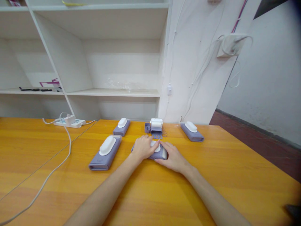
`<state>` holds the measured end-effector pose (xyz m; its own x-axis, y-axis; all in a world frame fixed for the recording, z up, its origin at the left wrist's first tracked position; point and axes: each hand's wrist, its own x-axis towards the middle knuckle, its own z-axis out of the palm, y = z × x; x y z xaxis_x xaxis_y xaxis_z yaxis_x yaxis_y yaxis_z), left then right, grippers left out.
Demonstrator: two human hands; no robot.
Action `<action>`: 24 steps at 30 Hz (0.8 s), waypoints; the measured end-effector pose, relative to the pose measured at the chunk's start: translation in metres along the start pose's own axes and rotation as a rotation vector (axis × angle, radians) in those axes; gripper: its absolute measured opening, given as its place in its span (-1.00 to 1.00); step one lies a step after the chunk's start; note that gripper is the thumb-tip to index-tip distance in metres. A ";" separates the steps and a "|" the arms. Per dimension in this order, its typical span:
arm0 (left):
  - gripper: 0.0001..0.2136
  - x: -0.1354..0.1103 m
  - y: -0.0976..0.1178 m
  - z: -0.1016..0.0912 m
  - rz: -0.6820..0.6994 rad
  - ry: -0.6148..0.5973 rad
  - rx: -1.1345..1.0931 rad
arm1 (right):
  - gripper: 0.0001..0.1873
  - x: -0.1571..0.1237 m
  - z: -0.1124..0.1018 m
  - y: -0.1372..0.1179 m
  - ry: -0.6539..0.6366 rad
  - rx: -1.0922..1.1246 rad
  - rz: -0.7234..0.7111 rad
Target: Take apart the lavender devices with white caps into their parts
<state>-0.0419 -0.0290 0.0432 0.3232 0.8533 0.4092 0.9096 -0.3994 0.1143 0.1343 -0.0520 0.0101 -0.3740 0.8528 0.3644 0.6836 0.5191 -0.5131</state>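
Note:
A flat purple-grey case (160,153) with a white oval piece (155,145) on top lies on the wooden table, partly hidden by my hands. My left hand (143,147) is laid over its left part, the thumb reaching onto the white piece. At the right end, my right hand (172,158) grips the case between thumb and fingers. Just beyond stands a purple holder (156,130) with a white rounded piece (156,122) on it. A small purple cup-like part (147,127) sits beside that holder.
Similar purple cases topped with white ovals lie at left (104,155), back left (121,128) and right (193,133). A power strip (70,121) with a white cable (57,168) crosses the table's left side. White shelving (113,93) and a wall (183,69) stand behind.

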 end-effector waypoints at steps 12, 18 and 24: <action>-0.48 -0.002 0.003 -0.001 -0.036 0.009 0.008 | -0.09 0.008 -0.009 0.009 -0.078 0.103 0.036; -0.48 -0.003 0.007 0.001 -0.076 -0.011 0.016 | -0.08 0.007 -0.009 0.011 -0.035 0.099 0.045; -0.46 -0.003 -0.001 0.000 -0.066 -0.004 0.037 | -0.15 0.002 -0.013 0.024 -0.031 0.222 0.125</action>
<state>-0.0442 -0.0312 0.0419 0.2636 0.8787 0.3981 0.9380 -0.3298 0.1068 0.1580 -0.0387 0.0087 -0.3166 0.9109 0.2646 0.5728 0.4060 -0.7121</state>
